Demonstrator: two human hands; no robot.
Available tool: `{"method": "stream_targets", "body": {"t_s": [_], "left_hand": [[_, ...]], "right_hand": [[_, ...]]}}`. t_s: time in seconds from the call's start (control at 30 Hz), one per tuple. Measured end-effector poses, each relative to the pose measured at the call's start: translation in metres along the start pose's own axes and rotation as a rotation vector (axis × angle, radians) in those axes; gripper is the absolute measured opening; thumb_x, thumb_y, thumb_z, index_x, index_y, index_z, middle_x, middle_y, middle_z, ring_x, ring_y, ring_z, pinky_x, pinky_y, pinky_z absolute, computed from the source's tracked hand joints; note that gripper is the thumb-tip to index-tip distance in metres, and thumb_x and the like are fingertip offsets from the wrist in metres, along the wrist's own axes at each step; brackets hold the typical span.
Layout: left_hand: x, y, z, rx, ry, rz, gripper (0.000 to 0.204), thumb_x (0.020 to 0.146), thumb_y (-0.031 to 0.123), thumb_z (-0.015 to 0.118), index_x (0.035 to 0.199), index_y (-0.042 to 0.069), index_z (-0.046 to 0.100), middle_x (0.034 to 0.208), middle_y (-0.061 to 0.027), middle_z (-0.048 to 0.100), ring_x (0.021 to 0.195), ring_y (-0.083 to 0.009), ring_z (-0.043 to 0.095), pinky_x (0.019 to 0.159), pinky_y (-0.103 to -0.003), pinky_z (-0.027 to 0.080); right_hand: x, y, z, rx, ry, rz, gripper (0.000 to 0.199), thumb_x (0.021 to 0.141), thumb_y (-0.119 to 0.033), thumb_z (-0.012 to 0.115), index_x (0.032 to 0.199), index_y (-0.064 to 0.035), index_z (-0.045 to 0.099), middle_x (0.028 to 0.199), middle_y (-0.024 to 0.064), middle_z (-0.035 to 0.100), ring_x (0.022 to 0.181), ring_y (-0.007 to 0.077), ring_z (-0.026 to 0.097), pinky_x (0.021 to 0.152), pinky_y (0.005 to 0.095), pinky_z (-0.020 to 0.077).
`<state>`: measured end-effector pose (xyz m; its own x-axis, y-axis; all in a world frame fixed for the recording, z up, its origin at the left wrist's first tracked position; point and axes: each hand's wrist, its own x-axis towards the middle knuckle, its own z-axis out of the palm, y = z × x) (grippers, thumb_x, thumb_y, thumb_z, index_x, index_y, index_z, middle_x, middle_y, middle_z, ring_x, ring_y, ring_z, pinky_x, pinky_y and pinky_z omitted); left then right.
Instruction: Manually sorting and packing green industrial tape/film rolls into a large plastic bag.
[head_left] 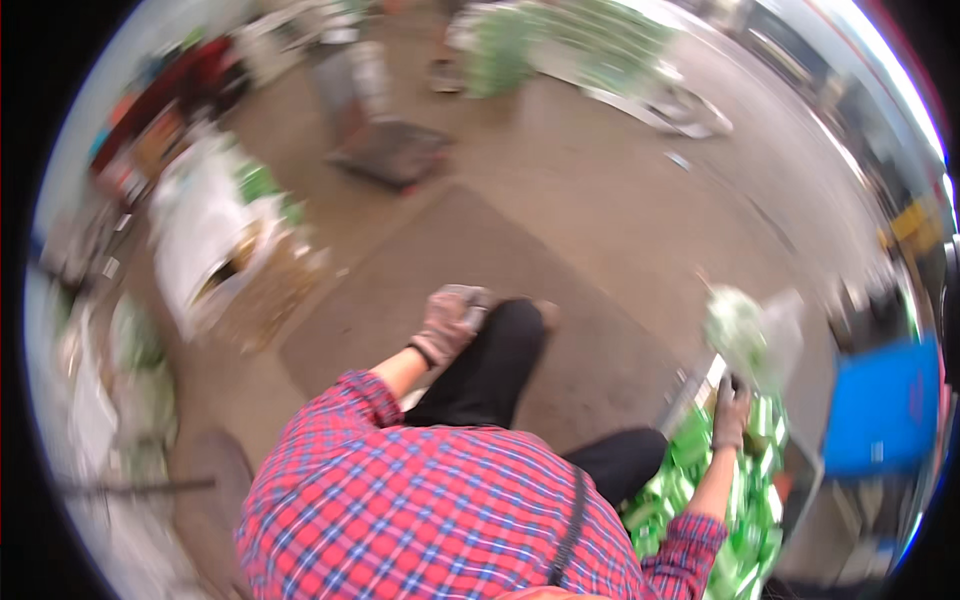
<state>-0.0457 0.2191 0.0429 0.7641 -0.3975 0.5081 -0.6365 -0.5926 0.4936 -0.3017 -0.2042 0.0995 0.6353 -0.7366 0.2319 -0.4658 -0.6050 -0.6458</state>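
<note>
My left hand (pixel 450 322), in a pinkish-grey work glove, is beside my left knee. Its fingers are curled, and whatever they may hold is too blurred to make out. On the right, my gloved right hand (pixel 732 412) reaches over a heap of shiny green plastic-looking pieces (pixel 690 475). A clear plastic bag (pixel 775 345) with pale green contents lies just beyond its fingertips. Blur hides whether that hand grips a piece or the bag.
A brown mat (pixel 590 370) covers the floor before me. White sacks (pixel 200 220) stand at left, a platform scale (pixel 385 150) farther off. Green stacked bundles (pixel 600 45) are at the back. A blue box-like object (pixel 882 410) sits right of the heap.
</note>
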Motion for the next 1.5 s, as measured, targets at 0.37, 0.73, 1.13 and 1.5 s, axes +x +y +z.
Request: {"method": "stream_targets", "body": {"t_s": [0.37,0.73,1.13,1.5], "left_hand": [[-0.009,-0.296,-0.221,0.840,0.283,-0.656,0.037,0.078,0.035,0.051,0.107,0.012,0.055,0.109,-0.0122,0.053,0.098,-0.0282,0.052,0.085,-0.041,0.040],[0.056,-0.398,-0.275,1.079,-0.055,-1.165,0.077,0.065,0.056,0.063,0.124,0.012,0.042,0.124,-0.0131,0.044,0.117,-0.0265,0.040,0.096,-0.042,0.027],[-0.006,-0.434,-0.331,0.412,0.754,-1.349,0.037,0.085,0.038,0.043,0.100,0.009,0.061,0.102,-0.0159,0.060,0.098,-0.0329,0.056,0.084,-0.039,0.043],[0.015,-0.348,-0.307,0.794,0.100,-1.162,0.051,0.077,0.051,0.053,0.110,0.013,0.055,0.115,-0.0104,0.054,0.112,-0.0242,0.047,0.096,-0.035,0.034]], "right_hand": [[-0.041,-0.005,0.067,-0.082,-0.147,0.049,0.025,0.081,-0.020,0.056,0.092,0.0025,0.057,0.086,0.0144,0.061,0.078,0.0231,0.056,0.076,0.0307,0.0433],[-0.140,0.076,-0.006,-0.935,-0.127,0.314,0.047,0.087,-0.036,0.042,0.118,-0.0009,0.050,0.119,0.0182,0.052,0.110,0.0292,0.049,0.090,0.0360,0.0393],[-0.161,0.112,-0.009,-1.040,-0.153,0.312,0.053,0.087,-0.042,0.036,0.119,-0.0015,0.049,0.122,0.0201,0.049,0.115,0.0301,0.046,0.095,0.0370,0.0350],[-0.191,0.176,-0.038,-1.236,-0.222,0.202,0.056,0.087,-0.045,0.035,0.117,-0.0007,0.050,0.121,0.0221,0.048,0.115,0.0314,0.045,0.097,0.0381,0.0336]]}}
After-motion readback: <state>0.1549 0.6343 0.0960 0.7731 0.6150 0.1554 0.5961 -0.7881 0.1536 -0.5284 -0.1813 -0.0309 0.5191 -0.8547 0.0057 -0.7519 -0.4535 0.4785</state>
